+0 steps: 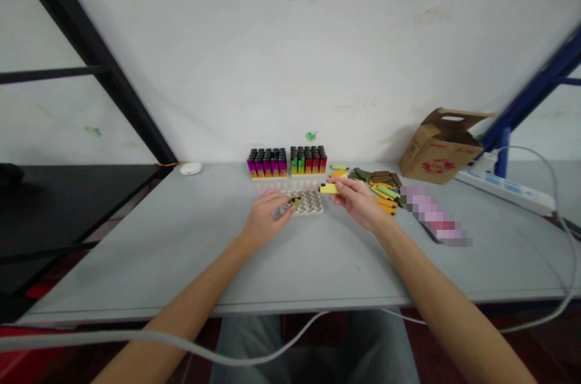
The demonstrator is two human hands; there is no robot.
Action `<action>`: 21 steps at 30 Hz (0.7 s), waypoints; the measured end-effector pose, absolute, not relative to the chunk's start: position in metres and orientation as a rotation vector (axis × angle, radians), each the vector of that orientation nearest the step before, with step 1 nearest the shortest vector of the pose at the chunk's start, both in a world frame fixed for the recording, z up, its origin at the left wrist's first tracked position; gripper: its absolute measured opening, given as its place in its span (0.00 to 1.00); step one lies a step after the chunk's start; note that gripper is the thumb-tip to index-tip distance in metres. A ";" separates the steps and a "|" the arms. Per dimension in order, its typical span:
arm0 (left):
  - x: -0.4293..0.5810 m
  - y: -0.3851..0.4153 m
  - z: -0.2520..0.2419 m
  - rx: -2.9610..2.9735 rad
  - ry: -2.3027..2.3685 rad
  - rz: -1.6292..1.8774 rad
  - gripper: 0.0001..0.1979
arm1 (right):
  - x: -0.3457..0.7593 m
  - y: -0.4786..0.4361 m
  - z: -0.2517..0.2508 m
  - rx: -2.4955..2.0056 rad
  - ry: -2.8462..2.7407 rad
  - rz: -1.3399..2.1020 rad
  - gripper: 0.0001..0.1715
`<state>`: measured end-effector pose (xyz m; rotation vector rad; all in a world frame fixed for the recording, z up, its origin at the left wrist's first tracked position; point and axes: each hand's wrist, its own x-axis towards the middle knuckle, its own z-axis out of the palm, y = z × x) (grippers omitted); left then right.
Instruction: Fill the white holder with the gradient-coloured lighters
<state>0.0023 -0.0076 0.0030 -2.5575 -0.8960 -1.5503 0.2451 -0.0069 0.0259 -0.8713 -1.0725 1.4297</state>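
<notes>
My left hand (265, 219) rests at the left edge of a beige honeycomb-patterned tray (311, 204), with its fingertips pinching a small yellow-green piece with a dark tip (296, 201) just above the tray. My right hand (360, 202) is shut on a yellow disposable lighter body (329, 188), held by its end a little above the table. Beside that hand lies a loose pile of yellow, orange and green lighter bodies (374, 186). Behind the tray stand two blocks of upright multicoloured lighters (267, 165) (308, 161).
A grey table (181, 269) runs below a white wall. A pixelated pink object (433, 214) lies to the right, near an open cardboard box (442, 145) and a white power strip (502, 190). A white oval object (190, 169) sits at the far left. A grey cable (158, 340) crosses below the table's front edge.
</notes>
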 end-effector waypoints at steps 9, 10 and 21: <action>0.003 -0.009 0.005 -2.587 -0.916 -1.519 0.05 | 0.235 -0.018 0.031 -0.534 -0.900 1.803 0.10; 0.002 -0.009 0.005 -2.587 -0.916 -1.520 0.04 | 0.235 -0.019 0.033 -0.505 -0.895 1.823 0.09; 0.002 -0.008 0.003 -2.594 -0.911 -1.492 0.05 | 0.233 -0.023 0.037 -0.412 -0.925 1.842 0.04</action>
